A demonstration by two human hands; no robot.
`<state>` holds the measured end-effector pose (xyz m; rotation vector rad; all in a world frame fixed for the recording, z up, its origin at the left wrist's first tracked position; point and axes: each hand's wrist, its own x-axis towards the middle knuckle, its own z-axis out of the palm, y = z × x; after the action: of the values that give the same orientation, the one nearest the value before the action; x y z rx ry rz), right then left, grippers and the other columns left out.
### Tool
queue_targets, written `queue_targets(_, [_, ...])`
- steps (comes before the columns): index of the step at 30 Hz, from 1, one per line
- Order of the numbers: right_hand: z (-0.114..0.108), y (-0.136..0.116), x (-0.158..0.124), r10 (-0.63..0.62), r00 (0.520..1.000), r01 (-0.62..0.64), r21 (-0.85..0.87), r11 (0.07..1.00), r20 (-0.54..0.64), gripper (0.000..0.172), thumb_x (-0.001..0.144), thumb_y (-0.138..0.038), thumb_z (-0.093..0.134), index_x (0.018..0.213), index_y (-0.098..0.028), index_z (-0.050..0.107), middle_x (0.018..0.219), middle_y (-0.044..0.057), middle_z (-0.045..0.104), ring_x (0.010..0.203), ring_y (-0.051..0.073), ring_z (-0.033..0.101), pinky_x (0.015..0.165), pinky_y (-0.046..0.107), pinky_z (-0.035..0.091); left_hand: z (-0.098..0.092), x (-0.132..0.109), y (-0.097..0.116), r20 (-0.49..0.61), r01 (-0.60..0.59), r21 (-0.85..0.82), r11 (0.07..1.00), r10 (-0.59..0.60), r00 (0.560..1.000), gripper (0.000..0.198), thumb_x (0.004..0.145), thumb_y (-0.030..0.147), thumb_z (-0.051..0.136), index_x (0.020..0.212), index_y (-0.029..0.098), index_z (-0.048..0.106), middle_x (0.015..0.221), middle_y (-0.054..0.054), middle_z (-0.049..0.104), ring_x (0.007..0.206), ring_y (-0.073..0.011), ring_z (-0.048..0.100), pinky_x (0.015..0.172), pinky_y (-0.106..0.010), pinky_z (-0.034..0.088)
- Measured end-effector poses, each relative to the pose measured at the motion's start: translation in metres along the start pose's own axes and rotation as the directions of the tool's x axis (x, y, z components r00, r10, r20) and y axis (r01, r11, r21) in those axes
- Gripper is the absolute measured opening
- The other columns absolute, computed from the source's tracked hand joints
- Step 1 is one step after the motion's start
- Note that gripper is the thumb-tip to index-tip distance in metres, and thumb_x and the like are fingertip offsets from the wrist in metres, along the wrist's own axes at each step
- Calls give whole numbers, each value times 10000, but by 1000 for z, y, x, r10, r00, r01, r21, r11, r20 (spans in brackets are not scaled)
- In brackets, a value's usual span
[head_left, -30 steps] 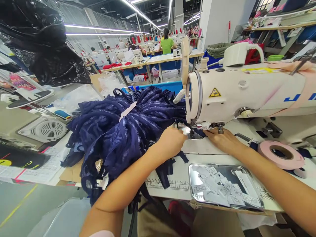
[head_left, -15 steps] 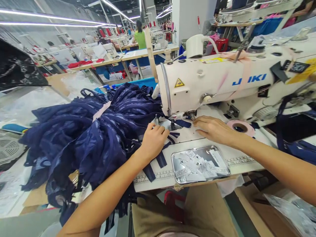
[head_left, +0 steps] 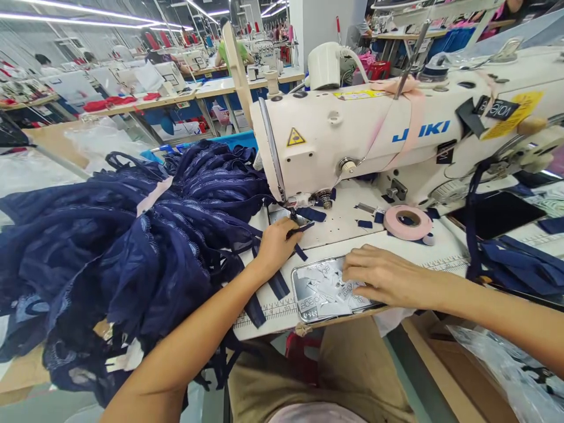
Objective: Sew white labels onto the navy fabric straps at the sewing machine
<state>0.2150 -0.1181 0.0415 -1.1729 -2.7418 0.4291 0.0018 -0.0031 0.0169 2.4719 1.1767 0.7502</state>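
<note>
My left hand (head_left: 278, 245) is closed on a navy fabric strap (head_left: 304, 228) just in front of the needle area of the white sewing machine (head_left: 321, 138). My right hand (head_left: 381, 275) is over the right part of a shallow metal tray (head_left: 294, 294), fingers bent and thumb apart from them. White printed labels (head_left: 328, 288) lie loose in that tray, some hidden beneath the hand. To the left, a large tied bundle of navy garments with lace edging (head_left: 176, 229) spreads over the table, its strap ends hanging by my left forearm.
A pink tape roll (head_left: 408, 222) lies right of the needle area, near small navy scraps (head_left: 365, 224). A dark flat phone-like slab (head_left: 497, 214) and navy fabric pieces (head_left: 520, 264) are farther right. A printed ruler strip (head_left: 277, 309) runs along the front edge.
My right hand has moved from beside the presser area down and toward me, over the label tray. My left hand stays near the needle. The whole view has shifted slightly.
</note>
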Motion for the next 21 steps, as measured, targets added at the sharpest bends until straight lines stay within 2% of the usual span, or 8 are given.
queue_targets(4, [5,-5,10,51,996,-54,32,998,76,61,809,-157,493,841,-187,535,867,41,540,794,170,480,684,307,353,-4,-3,4,0,80,-106,991,-81,997,58,763,153,569,746,152,624,723,12,617,687,-123,561,656,-234,415])
queue_targets(7, [4,-8,10,79,994,-87,96,992,80,100,774,-92,478,786,-190,492,861,35,533,785,168,480,697,309,364,-6,-4,4,42,132,-186,974,-126,991,72,762,168,558,759,155,629,689,22,616,651,-116,546,635,-227,398])
queue_targets(9, [1,-9,8,69,997,-71,163,984,16,117,795,-95,422,759,-198,463,878,39,540,803,167,485,720,313,372,-8,-4,4,68,159,-233,959,-146,987,76,752,180,560,744,155,631,677,24,608,637,-114,532,620,-224,387])
queue_targets(11, [-2,-8,7,107,989,-80,247,966,-99,116,824,-127,376,773,-206,443,893,45,552,804,162,497,721,306,383,-12,-4,4,114,201,-289,936,-174,978,85,736,200,572,699,147,627,635,26,582,596,-107,504,585,-218,372])
queue_targets(14, [-4,-8,15,284,919,-167,384,908,-273,96,850,-207,362,809,-212,449,769,20,558,670,143,499,618,275,389,-17,-4,3,204,285,-396,873,-219,954,127,719,227,583,636,134,608,539,40,501,502,-83,428,511,-208,328])
queue_targets(16, [-4,-9,30,354,879,-164,494,854,-319,126,853,-262,380,812,-210,488,733,10,562,629,135,499,573,259,383,-19,-3,3,250,327,-463,824,-232,940,140,707,233,589,616,127,600,517,45,466,477,-71,388,483,-204,302])
queue_targets(18, [-1,-12,49,361,885,-123,600,791,-295,142,837,-299,419,832,-206,527,725,7,577,630,134,511,567,253,388,-21,-3,3,286,351,-525,775,-228,931,151,689,238,602,596,120,593,521,39,463,482,-67,377,473,-201,290])
queue_targets(21, [2,-14,79,376,903,-127,708,695,-206,183,801,-308,468,939,-198,515,575,-41,525,535,121,476,525,246,373,-25,-4,2,335,381,-592,710,-213,918,176,665,269,631,594,112,597,529,31,470,490,-66,372,467,-200,276])
